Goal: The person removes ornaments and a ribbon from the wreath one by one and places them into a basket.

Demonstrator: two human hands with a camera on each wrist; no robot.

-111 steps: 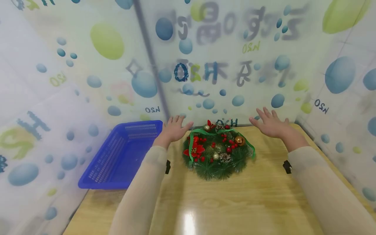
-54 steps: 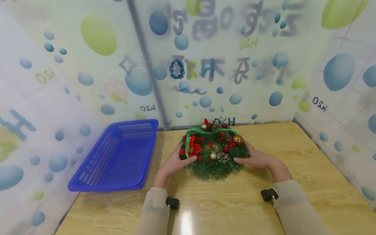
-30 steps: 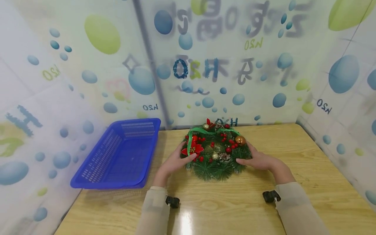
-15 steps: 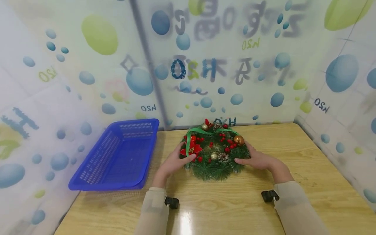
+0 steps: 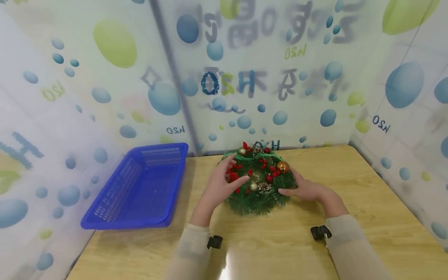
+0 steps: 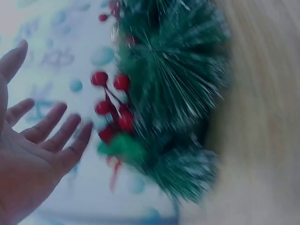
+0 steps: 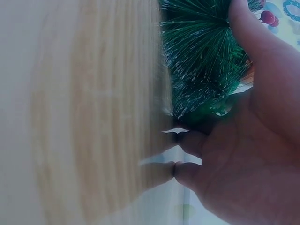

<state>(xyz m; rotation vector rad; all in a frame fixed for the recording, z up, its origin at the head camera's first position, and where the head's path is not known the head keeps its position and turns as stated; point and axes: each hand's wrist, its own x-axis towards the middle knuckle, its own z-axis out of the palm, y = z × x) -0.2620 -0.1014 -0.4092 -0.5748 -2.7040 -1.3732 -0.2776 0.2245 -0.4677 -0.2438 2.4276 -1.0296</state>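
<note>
A green Christmas wreath (image 5: 257, 202) lies on the wooden table, trimmed with red berries, a gold bauble (image 5: 283, 167), a pine cone (image 5: 265, 187) and a green ribbon (image 5: 246, 157) across its far side. My left hand (image 5: 219, 183) hovers over the wreath's left part, fingers spread, covering most of a red poinsettia. In the left wrist view that hand (image 6: 35, 154) is apart from the berries and holds nothing. My right hand (image 5: 309, 190) grips the wreath's right edge; the right wrist view shows its thumb over the needles and its fingertips down at the tabletop.
A blue plastic basket (image 5: 179, 186) with slotted sides stands at the left of the table (image 5: 273, 249). Behind the table and at both sides hang white sheets (image 5: 308, 35) printed with blue and green bubbles. Each wrist carries a small black camera mount (image 5: 215, 242).
Both hands came down from above and took the wreath by its sides. Since half a second ago the left hand has let go and moved up and rightward over it; the right hand stays put.
</note>
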